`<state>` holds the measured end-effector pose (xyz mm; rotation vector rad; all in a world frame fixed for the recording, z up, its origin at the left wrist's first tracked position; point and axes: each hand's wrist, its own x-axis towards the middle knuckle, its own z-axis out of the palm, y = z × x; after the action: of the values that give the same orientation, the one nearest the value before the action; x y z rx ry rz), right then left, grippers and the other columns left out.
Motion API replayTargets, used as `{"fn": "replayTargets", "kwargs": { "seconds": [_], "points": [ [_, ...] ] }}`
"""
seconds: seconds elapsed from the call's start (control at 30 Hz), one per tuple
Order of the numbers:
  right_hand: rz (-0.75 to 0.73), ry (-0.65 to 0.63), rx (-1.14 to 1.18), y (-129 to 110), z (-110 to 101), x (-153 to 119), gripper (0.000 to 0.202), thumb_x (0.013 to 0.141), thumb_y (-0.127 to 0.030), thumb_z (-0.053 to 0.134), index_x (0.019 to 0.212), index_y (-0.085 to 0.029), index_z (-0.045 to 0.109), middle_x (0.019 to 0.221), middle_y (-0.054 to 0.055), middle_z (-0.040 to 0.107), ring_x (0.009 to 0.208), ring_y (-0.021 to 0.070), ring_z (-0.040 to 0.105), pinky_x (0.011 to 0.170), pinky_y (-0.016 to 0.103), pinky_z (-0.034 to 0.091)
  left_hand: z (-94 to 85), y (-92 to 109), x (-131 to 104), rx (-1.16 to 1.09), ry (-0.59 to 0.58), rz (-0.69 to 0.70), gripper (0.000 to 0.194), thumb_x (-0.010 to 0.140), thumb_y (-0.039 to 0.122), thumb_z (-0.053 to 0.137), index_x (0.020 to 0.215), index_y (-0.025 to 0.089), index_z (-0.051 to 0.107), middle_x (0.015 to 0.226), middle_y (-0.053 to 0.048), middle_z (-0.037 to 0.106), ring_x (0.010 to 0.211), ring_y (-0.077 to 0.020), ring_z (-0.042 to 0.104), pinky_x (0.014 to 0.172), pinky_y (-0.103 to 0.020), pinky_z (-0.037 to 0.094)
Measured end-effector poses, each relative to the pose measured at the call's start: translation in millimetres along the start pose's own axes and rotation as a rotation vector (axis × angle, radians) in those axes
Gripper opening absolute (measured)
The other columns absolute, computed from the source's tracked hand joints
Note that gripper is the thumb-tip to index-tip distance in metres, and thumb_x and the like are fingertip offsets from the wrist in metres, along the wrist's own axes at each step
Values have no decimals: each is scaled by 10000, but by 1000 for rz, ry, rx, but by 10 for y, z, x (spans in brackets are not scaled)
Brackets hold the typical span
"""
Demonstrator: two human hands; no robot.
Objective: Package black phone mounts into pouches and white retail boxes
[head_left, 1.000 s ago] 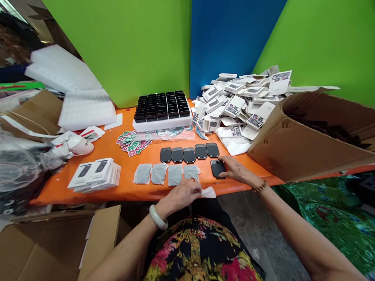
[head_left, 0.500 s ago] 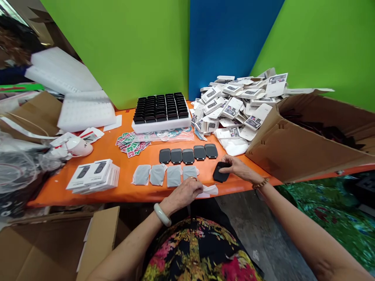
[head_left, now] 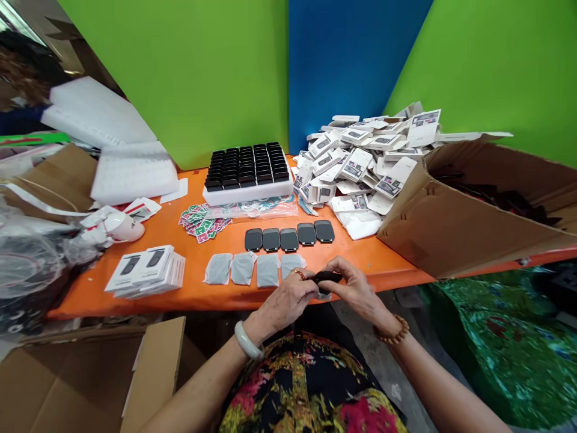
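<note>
Near the table's front edge, my right hand (head_left: 354, 288) pinches a flat black device (head_left: 327, 277). Close against it, my left hand (head_left: 293, 297) has its fingers closed on a thin whitish sleeve (head_left: 323, 296), mostly hidden under the device and the fingers. Left of the hands lies a row of several grey devices in whitish sleeves (head_left: 267, 270), the rightmost partly behind my left hand. Behind that row are several bare dark devices (head_left: 289, 240) side by side. A white foam tray (head_left: 247, 193) full of upright black devices stands farther back.
A heap of small white boxes (head_left: 356, 162) is at the back right, beside an open cardboard box (head_left: 406, 222). Stacked white boxes (head_left: 148, 270) sit at the left front, with a white mouse (head_left: 124, 227) behind them. Colourful stickers (head_left: 205, 222) lie in front of the tray.
My right hand has moved left with the black device, lifting it from the table to my left hand. The sleeve that trailed right from my left hand is now gathered under the device.
</note>
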<state>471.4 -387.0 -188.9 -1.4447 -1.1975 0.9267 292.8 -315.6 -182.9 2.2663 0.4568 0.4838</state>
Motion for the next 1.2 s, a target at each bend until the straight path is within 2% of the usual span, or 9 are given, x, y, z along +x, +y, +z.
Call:
{"fn": "replayTargets", "kwargs": {
  "seconds": [0.1,0.17,0.4,0.5,0.6,0.8,1.0,1.13,1.2],
  "points": [
    [-16,-130,-63,-71,-15,-16,103,752,-229,661,757,-207,560,741,-23,572,713,140,527,663,259,427,-55,47,-18,-14,7,38,220,890,92,480,820,172,673,1045,-89,624,1001,-182,579,886,-310,458],
    [-40,-124,-81,-111,2,-30,98,755,-233,662,761,-206,569,741,-22,584,721,146,543,677,266,434,-93,77,-33,-36,36,34,210,884,92,496,819,173,678,1073,-89,633,1023,-183,586,898,-306,458],
    [-143,262,54,-233,43,-119,146,739,-274,713,790,-219,587,741,-13,587,705,144,554,671,271,465,-133,89,-180,-43,104,-8,168,871,119,539,817,171,689,1062,-99,645,997,-192,598,867,-310,479],
    [-178,325,95,-279,10,-138,179,716,-283,739,786,-223,586,736,-12,584,696,145,555,667,277,478,-158,114,-238,-27,100,-3,167,868,118,542,795,170,684,1068,-101,643,984,-195,602,866,-324,484],
    [-194,242,70,-285,58,-162,164,726,-292,730,791,-224,595,741,-8,609,712,153,574,679,282,487,-196,177,-267,-25,125,23,152,868,122,551,806,167,682,1026,-95,647,965,-187,602,854,-311,485],
    [-182,44,-73,-273,341,-280,106,806,-306,647,832,-214,601,789,9,637,754,167,596,723,296,495,-206,297,-333,-59,239,64,146,874,130,555,841,186,685,1075,-94,635,1042,-183,588,905,-314,474],
    [-194,1,-93,-339,361,-382,216,884,-352,566,1072,-246,563,1068,52,619,1031,198,577,933,342,455,-299,378,-430,-208,359,-9,113,860,146,592,810,189,684,1043,-75,662,986,-166,618,881,-295,492],
    [-181,-88,-50,-467,406,-339,566,743,-399,725,1240,-253,496,1225,72,568,1091,227,555,934,351,468,-412,423,-473,-368,424,-16,55,836,165,631,792,177,661,993,-71,694,936,-166,646,854,-287,505],
    [-109,-122,-19,-509,506,-293,461,726,-426,730,1118,-233,584,1103,57,630,981,224,595,856,337,496,-446,408,-494,-419,450,-11,43,827,173,640,785,173,648,977,-75,701,926,-174,651,847,-295,508]
  ]
}}
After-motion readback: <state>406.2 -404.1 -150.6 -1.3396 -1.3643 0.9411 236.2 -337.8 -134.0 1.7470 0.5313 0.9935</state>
